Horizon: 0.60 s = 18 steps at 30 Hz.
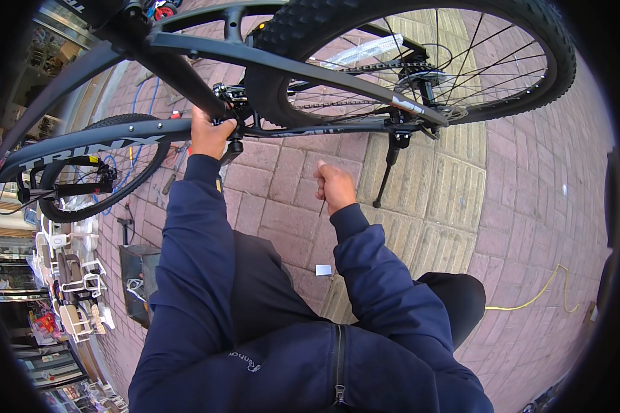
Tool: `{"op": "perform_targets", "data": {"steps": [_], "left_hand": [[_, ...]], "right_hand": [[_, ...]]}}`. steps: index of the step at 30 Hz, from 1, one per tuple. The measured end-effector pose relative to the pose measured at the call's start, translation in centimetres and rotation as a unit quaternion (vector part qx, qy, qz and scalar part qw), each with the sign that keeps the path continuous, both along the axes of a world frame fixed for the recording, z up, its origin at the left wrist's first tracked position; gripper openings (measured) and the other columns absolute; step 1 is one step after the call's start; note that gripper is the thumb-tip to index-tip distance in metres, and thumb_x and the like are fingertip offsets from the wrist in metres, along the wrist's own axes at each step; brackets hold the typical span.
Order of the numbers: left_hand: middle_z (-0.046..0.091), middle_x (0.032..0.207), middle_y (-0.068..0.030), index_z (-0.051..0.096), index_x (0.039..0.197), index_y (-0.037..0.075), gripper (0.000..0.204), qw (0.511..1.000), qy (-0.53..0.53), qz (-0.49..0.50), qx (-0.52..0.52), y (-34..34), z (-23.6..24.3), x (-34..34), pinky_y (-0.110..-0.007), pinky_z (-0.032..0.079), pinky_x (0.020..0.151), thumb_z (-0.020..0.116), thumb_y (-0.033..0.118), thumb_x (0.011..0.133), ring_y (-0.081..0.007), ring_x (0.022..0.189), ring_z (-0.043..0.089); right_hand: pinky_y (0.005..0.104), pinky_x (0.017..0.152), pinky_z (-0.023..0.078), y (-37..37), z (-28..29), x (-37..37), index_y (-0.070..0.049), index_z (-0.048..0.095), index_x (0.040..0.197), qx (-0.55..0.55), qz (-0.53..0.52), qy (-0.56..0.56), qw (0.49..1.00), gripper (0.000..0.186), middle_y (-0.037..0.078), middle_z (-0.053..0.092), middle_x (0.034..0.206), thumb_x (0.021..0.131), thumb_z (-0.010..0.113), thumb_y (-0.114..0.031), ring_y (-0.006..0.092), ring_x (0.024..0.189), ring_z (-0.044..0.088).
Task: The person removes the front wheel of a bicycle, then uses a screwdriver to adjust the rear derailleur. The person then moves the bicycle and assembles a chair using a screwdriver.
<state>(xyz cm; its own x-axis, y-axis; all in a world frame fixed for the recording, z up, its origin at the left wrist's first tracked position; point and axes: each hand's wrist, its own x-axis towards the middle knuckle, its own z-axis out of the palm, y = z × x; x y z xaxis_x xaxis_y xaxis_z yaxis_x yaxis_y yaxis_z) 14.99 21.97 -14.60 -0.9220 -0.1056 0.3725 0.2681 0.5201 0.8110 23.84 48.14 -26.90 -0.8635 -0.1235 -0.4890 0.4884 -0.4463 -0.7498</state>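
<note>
A dark grey bicycle frame (pixel 269 63) stretches across the upper part of the head view. My left hand (pixel 212 133) is closed round its tubing near the crank area, thumb toward the pedal (pixel 233 149); the fingertips are hidden behind the tube. Curled into a fist, my right hand (pixel 335 187) hovers over the paving, apart from the bicycle; anything inside it is hidden. To its right the kickstand (pixel 387 172) reaches down to the ground. Above are the chain (pixel 337 104) and the knobbly rear wheel (pixel 563 58).
The front wheel (pixel 69 215) is at the left. Beside my left arm stands a metal box (pixel 134 258) with things in it. Small chairs (pixel 76 286) line the shopfront. A white card (pixel 323 270) lies on the bricks, and a yellow cord (pixel 530 301) crosses the right side.
</note>
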Motion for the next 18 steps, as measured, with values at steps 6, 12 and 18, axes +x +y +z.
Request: {"op": "perform_targets", "data": {"steps": [6,12,18], "left_hand": [[0.067,0.103,-0.0125,0.052,0.116,0.001,0.049,0.995,-0.026,0.073,-0.056,-0.1,1.3,1.0,-0.036,0.052,0.088,0.07,-0.007,0.071,-0.0237,0.093,0.068],[0.069,0.108,-0.0285,0.061,0.124,-0.002,0.051,0.907,-0.336,0.062,-0.246,2.1,2.8,3.9,-0.043,0.054,0.088,0.067,0.021,0.079,-0.041,0.095,0.068],[0.068,0.11,-0.0295,0.039,0.147,-0.001,0.072,0.833,-0.334,0.057,-0.437,6.5,1.4,4.2,-0.046,0.053,0.091,0.063,0.024,0.083,-0.043,0.102,0.067]], "right_hand": [[0.0314,0.049,0.04,-0.5,-1.5,-0.1,-0.005,0.059,0.078,0.008,0.006,0.001,1.0,0.032,0.0,0.046,0.061,0.095,0.059,-0.031,0.0132,0.048,0.043],[0.0313,0.049,0.039,-0.6,-2.2,-0.1,-0.005,0.058,0.081,0.005,0.022,-0.012,1.0,0.032,-0.001,0.043,0.061,0.097,0.058,-0.033,0.0124,0.048,0.041],[0.031,0.05,0.041,-0.4,-2.6,-0.1,-0.006,0.06,0.082,0.003,0.021,-0.029,0.999,0.032,-0.002,0.044,0.061,0.097,0.058,-0.035,0.0116,0.049,0.042]]}}
